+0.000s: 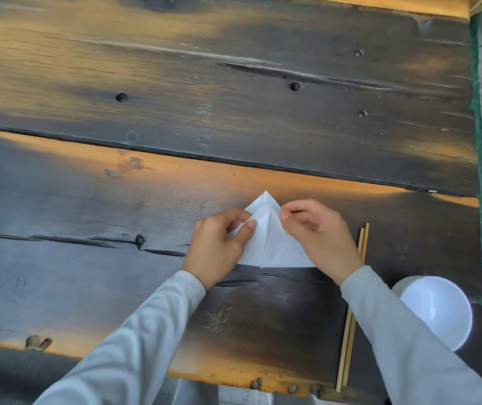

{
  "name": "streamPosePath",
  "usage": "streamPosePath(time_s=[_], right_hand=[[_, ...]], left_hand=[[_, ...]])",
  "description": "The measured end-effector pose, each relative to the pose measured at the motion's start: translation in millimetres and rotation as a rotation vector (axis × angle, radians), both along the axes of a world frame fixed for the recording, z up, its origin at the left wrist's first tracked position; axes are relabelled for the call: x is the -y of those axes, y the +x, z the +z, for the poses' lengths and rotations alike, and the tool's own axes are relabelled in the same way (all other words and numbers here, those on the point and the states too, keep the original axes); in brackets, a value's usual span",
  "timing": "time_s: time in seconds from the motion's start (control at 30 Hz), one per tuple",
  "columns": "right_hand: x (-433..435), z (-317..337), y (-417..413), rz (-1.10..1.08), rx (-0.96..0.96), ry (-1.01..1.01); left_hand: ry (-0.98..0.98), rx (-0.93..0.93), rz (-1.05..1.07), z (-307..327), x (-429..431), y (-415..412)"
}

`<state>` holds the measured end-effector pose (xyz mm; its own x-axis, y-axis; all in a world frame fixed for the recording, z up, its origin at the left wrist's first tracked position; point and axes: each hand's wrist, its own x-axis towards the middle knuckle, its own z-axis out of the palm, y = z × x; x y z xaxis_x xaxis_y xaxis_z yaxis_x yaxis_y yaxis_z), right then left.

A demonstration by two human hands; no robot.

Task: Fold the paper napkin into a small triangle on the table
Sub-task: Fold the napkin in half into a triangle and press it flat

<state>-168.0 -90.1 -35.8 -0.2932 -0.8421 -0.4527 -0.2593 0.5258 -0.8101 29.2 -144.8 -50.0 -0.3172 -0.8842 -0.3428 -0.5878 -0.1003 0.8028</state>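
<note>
A white paper napkin (269,241) lies on the dark wooden table (117,206), folded into a triangle with its tip pointing away from me and its long edge toward me. A crease runs down its middle. My left hand (219,244) pinches the napkin's left flap between thumb and fingers. On the other side, my right hand (318,235) pinches the right slanted edge near the top and covers the right corner. Both arms wear light grey sleeves.
A pair of wooden chopsticks (353,311) lies to the right of the napkin, partly under my right sleeve. A white bowl (435,311) sits near the table's right edge (481,171). The near table edge runs just below my forearms.
</note>
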Motion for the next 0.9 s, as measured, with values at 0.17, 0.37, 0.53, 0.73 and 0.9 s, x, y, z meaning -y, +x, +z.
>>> streamPosePath(time_s=[0.17,0.37,0.53,0.73,0.9], right_hand=[[-11.6,-12.3,-6.2,0.134,-0.158,0.046],[-11.3,-19.3,-10.0,0.18,-0.163,0.048],[-12.2,-17.3,-12.7,0.185,-0.1,0.029],[-14.0,-20.7,-18.2,0.1,-0.09,0.034],[-14.1,-22.3,-19.0,0.025,-0.057,0.005]], left_hand=[[0.052,-0.037,0.021,0.2,6.3,-7.1],[0.087,-0.135,0.034,-3.5,4.3,-2.2],[0.071,-0.096,0.048,-8.4,6.4,-1.1],[0.084,-0.074,0.076,-5.7,12.2,0.0],[0.022,0.009,0.139,-3.4,11.4,9.1]])
